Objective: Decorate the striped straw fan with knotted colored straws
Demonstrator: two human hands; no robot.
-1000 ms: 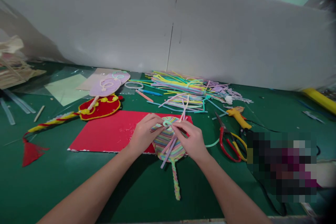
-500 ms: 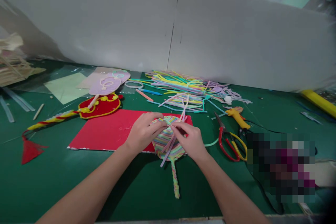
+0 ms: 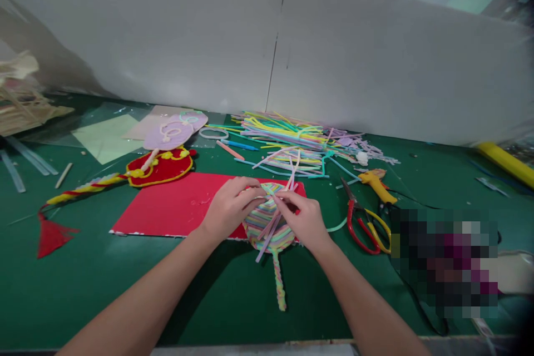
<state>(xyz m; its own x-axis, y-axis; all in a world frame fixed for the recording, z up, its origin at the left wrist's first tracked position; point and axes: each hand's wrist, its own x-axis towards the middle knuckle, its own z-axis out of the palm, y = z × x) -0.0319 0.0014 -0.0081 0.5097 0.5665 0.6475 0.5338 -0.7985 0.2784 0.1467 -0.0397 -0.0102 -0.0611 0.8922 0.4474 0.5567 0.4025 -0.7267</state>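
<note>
A round fan (image 3: 255, 223) of striped pastel pipe cleaners lies partly on a red board (image 3: 167, 208); its twisted handle (image 3: 278, 281) points toward me over the green table. My left hand (image 3: 229, 206) is closed at the fan's upper left, thumb and fingers pinching a pale green pipe cleaner (image 3: 270, 191). From the other side, my right hand (image 3: 306, 217) pinches at the same strand, its fingertips almost meeting the left ones. Purple pipe cleaners (image 3: 267, 242) trail across the fan's face, and pale pink ends stick up behind my right fingers. Fingertips hide the exact grip point.
Bundles of pipe cleaners (image 3: 292, 133) lie at the back. On the right are red-and-yellow-handled scissors (image 3: 362, 228) and a yellow glue gun (image 3: 379, 186). A red fan with yellow trim (image 3: 167, 169) and a purple cloud-shaped piece (image 3: 173, 132) lie left. A grey partition (image 3: 187, 39) stands behind.
Both hands stay at the top of the fan, with only small fingertip shifts around the pale green strand. The whole view has moved very slightly.
</note>
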